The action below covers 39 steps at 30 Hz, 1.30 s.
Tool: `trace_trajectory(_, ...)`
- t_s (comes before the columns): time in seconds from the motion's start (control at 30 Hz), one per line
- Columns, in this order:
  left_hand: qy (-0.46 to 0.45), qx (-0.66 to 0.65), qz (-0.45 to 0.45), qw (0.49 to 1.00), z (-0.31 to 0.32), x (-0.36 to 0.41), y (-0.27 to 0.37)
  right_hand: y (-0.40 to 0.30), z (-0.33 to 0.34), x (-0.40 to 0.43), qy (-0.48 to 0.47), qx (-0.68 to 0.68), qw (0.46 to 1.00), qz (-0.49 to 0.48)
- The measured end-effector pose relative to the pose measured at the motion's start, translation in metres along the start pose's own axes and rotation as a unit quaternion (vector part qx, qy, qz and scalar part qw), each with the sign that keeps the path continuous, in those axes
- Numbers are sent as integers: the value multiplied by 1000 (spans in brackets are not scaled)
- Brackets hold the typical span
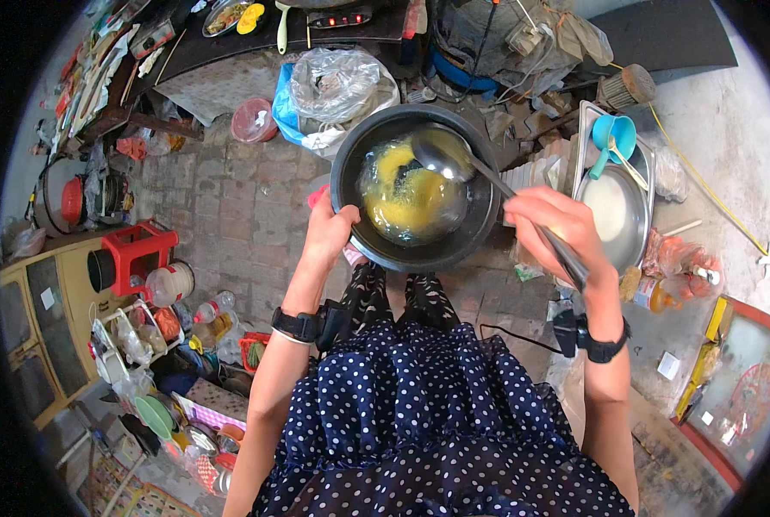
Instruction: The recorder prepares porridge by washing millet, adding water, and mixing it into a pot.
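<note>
My left hand [330, 227] grips the near-left rim of a dark round pot [339, 168], with the thumb over the edge. Inside the pot lies a glossy yellow liquid [394, 210], blurred in places, with foam or bubbles around a darker middle. A metal ladle [446, 155] has its bowl down in the far side of the pot, at the liquid. Its long handle slants up to the right, and my right hand [553, 226] is shut around it, outside the pot's right rim. Dark straps [301, 325] circle both wrists.
To the right a metal tray [648, 161] holds a turquoise dipper [613, 139] and a steel basin [627, 239] with whitish contents. A plastic-lined bag [333, 84] stands beyond the pot. A red stool [139, 252] and bottles [213, 307] are at left. A dark counter [242, 52] runs along the back.
</note>
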<state>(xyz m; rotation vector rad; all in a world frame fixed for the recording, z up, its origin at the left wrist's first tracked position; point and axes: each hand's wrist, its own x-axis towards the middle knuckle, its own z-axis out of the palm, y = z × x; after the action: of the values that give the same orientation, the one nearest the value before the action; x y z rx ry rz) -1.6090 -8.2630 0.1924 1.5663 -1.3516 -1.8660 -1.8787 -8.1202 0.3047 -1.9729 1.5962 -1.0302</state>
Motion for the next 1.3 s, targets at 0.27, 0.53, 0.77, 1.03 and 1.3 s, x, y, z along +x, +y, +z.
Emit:
trace_trajectory(0.27, 14, 41, 33, 999, 6, 7, -7, -2, 25, 2, 0, 93, 996, -4)
trace_trajectory(0.53, 9, 21, 22, 999, 8, 2, -2, -14, 2, -25, -28, 100, 993, 62)
trace_trajectory(0.77, -9, 19, 46, 999, 18, -1, 4, -5, 3, -17, 72, 26, 996, 46)
trace_trajectory(1.03, -21, 58, 19, 998, 50, -9, 14, -8, -4, -44, 19, 124, 992, 20)
trace_trajectory(1.3, -33, 70, 25, 997, 80, -12, -1, 2, -56, -88, -2, 57, 998, 38)
